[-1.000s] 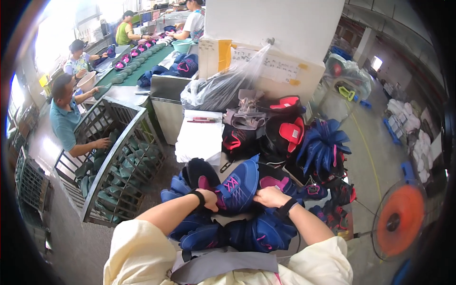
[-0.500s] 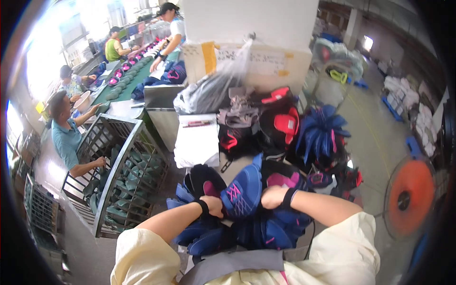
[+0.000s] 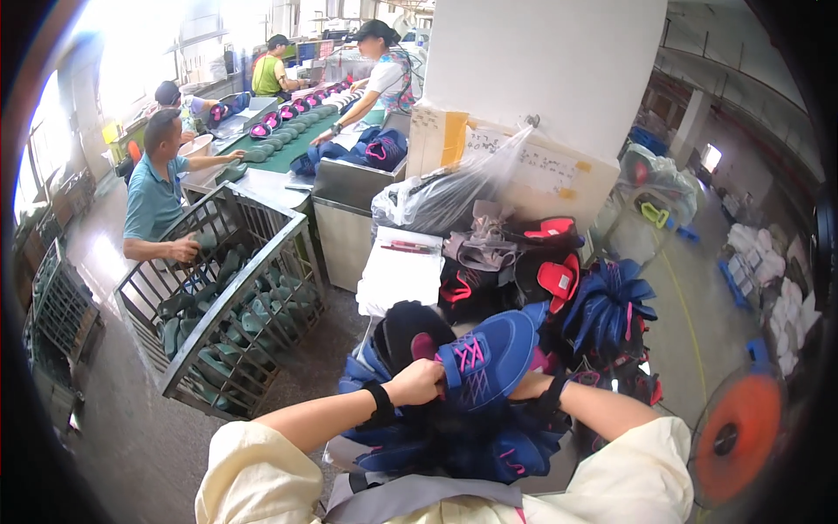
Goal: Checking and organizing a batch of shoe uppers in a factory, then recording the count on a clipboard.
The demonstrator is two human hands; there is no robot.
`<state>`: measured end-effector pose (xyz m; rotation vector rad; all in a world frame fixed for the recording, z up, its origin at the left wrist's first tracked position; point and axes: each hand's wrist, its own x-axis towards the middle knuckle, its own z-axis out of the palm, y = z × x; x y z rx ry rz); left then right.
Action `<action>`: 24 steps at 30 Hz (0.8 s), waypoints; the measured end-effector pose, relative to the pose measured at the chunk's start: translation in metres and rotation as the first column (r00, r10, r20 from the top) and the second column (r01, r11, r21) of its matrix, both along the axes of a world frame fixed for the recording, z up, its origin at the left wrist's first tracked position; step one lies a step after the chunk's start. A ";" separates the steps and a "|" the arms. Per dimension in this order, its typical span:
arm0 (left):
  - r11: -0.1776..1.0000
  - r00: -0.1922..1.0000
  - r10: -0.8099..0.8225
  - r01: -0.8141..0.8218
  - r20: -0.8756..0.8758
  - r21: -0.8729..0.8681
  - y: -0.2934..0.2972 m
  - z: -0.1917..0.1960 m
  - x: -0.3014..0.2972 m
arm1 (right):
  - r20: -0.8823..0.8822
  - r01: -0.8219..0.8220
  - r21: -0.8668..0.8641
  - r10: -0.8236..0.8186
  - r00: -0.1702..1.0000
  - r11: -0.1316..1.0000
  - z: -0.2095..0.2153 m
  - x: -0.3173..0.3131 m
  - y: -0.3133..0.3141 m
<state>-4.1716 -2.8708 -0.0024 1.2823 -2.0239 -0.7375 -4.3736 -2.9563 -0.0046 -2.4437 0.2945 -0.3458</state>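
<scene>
Before me I see a blue shoe upper (image 3: 495, 356) with pink lacing, tilted above a pile of similar blue uppers (image 3: 515, 456). At its left edge, beside the laces, my left hand (image 3: 417, 382) is closed and pinches it. My right hand (image 3: 529, 385) is against the upper's right side; its fingers are hidden behind the upper, so their grip does not show. Just beyond my left hand stands a black upper or lining (image 3: 407, 330) with a dark pink inside. Black bands circle both wrists.
Beyond lie white paper (image 3: 400, 278) with red pens, black-and-red shoe parts (image 3: 559, 278) and a fanned bundle of blue uppers (image 3: 608, 306). At left, a person (image 3: 155, 188) reaches into a metal rack cart (image 3: 301, 229) of green shoe forms. An orange fan (image 3: 731, 430) stands right.
The view has shifted. The blue upper has turned, its toe now pointing further right. My right hand has gone further behind it, while my left hand still grips its edge.
</scene>
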 end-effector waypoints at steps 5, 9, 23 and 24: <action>0.990 0.983 0.112 -0.099 0.145 -0.096 -0.015 -0.011 -0.012 | -0.137 0.169 0.319 -0.131 0.982 0.933 -0.004 -0.001 0.018; 0.977 0.963 0.096 -0.042 0.253 -0.210 -0.021 0.005 -0.006 | -0.271 0.354 0.519 -0.243 0.931 0.778 -0.002 -0.018 0.037; 0.982 0.613 -0.012 0.155 0.790 -0.106 -0.004 0.100 -0.087 | -0.263 0.291 0.955 -0.634 0.727 -0.063 0.035 -0.035 0.038; 0.968 0.591 0.013 0.196 0.807 -0.160 -0.007 0.092 -0.086 | -0.265 0.360 0.933 -0.641 0.721 0.020 0.044 -0.037 0.041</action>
